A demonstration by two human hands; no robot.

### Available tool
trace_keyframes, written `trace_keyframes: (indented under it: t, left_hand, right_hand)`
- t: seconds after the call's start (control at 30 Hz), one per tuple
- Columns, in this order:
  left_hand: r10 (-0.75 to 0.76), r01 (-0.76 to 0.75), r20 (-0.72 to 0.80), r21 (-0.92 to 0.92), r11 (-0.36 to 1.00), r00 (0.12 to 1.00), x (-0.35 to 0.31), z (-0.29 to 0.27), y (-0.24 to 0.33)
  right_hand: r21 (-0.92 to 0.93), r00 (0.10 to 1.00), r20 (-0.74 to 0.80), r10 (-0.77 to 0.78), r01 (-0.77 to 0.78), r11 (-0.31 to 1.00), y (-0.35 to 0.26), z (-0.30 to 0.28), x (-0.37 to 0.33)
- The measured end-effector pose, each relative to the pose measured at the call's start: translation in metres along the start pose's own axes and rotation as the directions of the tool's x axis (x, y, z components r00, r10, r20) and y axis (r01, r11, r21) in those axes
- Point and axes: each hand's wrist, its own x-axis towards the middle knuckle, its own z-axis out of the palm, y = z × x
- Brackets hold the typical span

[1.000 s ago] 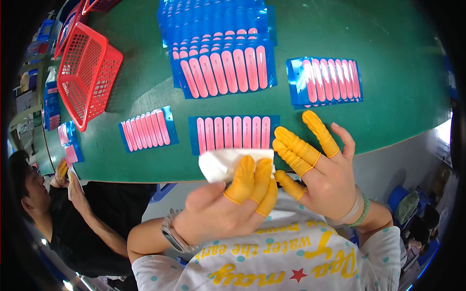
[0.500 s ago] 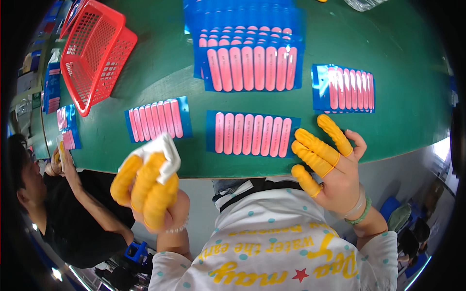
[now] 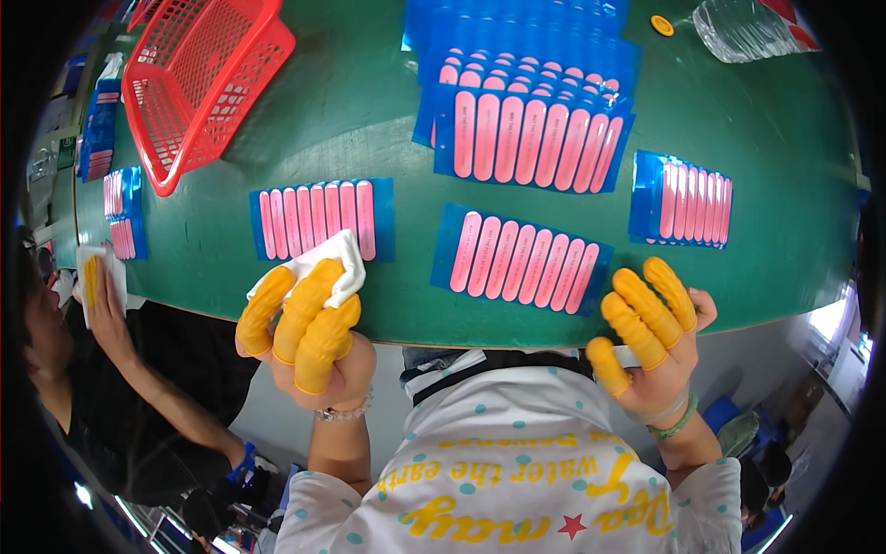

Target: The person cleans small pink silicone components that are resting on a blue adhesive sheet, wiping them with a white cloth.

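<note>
My left hand [image 3: 318, 355], with yellow finger cots, is closed on a folded white cloth [image 3: 346, 258]. The cloth covers the lower edge of a blue film sheet bearing pink round-ended strips that look like nail files [image 3: 318, 217]. My right hand [image 3: 655, 342], also in yellow finger cots, is open with fingers spread at the table's near edge. Its fingertips are beside the right end of the middle blue sheet of pink strips [image 3: 521, 263]; I cannot tell if they touch. Further right lies a small stack of such sheets [image 3: 683, 200].
A large overlapping pile of blue sheets with pink strips [image 3: 535, 138] lies at the far middle of the green table [image 3: 775, 166]. A red plastic basket [image 3: 194, 92] stands far left. Clear plastic packaging [image 3: 743, 32] and a yellow ring [image 3: 662, 25] are far right. A co-worker [image 3: 120, 388] is at the left.
My left hand has brought the white cloth down to the left sheet's lower edge. My right hand has shifted slightly away from the middle sheet. The whole view has turned a little.
</note>
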Motion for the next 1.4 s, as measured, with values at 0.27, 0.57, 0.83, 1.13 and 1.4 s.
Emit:
trace_keyframes:
  t: [0.27,0.57,0.83,1.13,1.4]
  left_hand:
    - [0.051,-0.051,0.009,0.003,0.999,0.999,-0.006,0.000,-0.002]
    - [0.082,-0.083,0.036,0.026,0.996,0.996,-0.004,-0.001,-0.002]
    - [0.037,-0.038,0.024,0.041,0.998,0.999,-0.007,-0.002,-0.005]
    - [0.061,-0.061,0.000,0.047,0.997,0.998,-0.004,0.003,-0.003]
    - [0.047,-0.048,0.015,0.070,0.996,0.999,-0.004,0.003,-0.001]
  right_hand:
    - [-0.134,0.989,0.066,-0.134,0.142,0.981,0.004,-0.001,-0.008]
    - [-0.131,0.946,0.095,-0.309,0.319,0.939,0.023,-0.011,-0.024]
    - [-0.008,0.909,0.062,-0.412,0.414,0.910,0.044,-0.061,-0.008]
    - [-0.217,0.964,-0.193,-0.185,0.142,0.966,0.094,-0.059,0.004]
    - [-0.260,0.982,-0.191,-0.012,-0.039,0.965,0.078,-0.055,-0.004]
